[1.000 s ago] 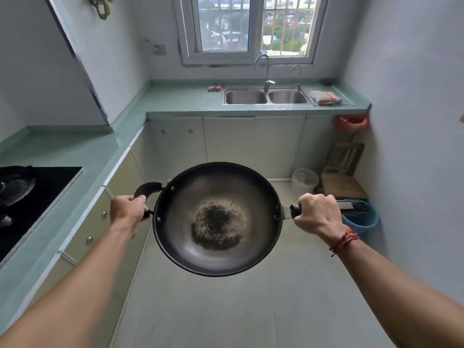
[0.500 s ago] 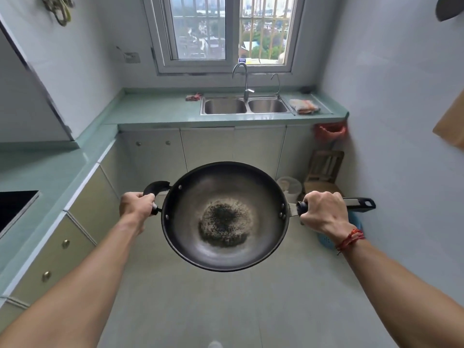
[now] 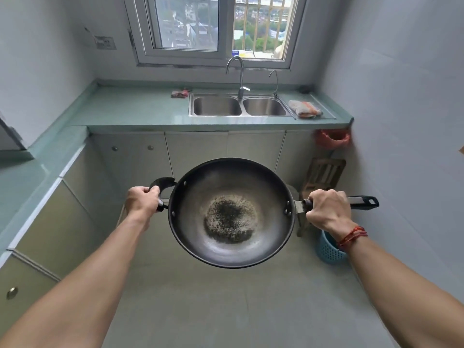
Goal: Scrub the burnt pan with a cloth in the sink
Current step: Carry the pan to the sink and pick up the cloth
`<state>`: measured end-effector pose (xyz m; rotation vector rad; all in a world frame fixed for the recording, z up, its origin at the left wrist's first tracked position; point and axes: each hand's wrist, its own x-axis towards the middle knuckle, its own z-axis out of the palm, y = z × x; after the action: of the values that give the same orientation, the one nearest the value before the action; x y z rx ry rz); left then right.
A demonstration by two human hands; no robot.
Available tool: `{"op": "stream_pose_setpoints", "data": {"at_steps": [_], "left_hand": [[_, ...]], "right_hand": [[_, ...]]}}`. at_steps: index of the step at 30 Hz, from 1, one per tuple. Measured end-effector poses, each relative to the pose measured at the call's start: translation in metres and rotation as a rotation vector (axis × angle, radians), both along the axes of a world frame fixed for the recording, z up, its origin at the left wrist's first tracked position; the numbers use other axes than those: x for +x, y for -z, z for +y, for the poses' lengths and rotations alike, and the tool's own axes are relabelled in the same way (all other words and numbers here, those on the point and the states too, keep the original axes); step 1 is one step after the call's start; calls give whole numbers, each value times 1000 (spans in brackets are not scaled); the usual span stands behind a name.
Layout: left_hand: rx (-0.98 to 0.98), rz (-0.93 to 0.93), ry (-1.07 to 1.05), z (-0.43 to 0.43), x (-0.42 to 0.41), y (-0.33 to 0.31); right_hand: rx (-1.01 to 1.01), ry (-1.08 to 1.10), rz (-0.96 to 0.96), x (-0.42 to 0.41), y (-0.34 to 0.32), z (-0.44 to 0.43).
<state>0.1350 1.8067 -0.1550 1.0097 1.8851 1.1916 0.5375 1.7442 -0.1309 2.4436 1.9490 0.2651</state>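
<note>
I carry a dark round pan (image 3: 226, 177) level over the kitchen floor, a burnt black patch at its middle. My left hand (image 3: 141, 200) grips the short loop handle on its left side. My right hand (image 3: 327, 210) grips the long black handle on its right. Ahead stands a steel double sink (image 3: 238, 116) in the green counter, with a tall tap (image 3: 239, 76) behind it. A white and orange cloth (image 3: 304, 108) lies on the drainboard to the right of the sink. A small reddish rag (image 3: 180, 93) lies left of the sink.
Green counter (image 3: 45, 167) with cabinets runs along my left and across the far wall under a window. On the right stand a wooden stool (image 3: 324, 173), a blue basket (image 3: 329, 249) on the floor and a red bag (image 3: 331, 139) hanging at the counter's end. Open floor lies ahead.
I have walked toward the sink with the pan, so the sink and counter look nearer and larger. The stove on the left has dropped out of view. Both grips are unchanged.
</note>
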Motion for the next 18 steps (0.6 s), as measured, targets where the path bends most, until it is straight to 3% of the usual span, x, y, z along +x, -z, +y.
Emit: {"op": "stream_pose_setpoints", "data": {"at_steps": [10,18], "left_hand": [[-23,-18,74,135,20,1],[-37,61,11,244,63,6]], "right_hand": [[34,54,-1,29,16,135],[-8,48,71,63,28,259]]}}
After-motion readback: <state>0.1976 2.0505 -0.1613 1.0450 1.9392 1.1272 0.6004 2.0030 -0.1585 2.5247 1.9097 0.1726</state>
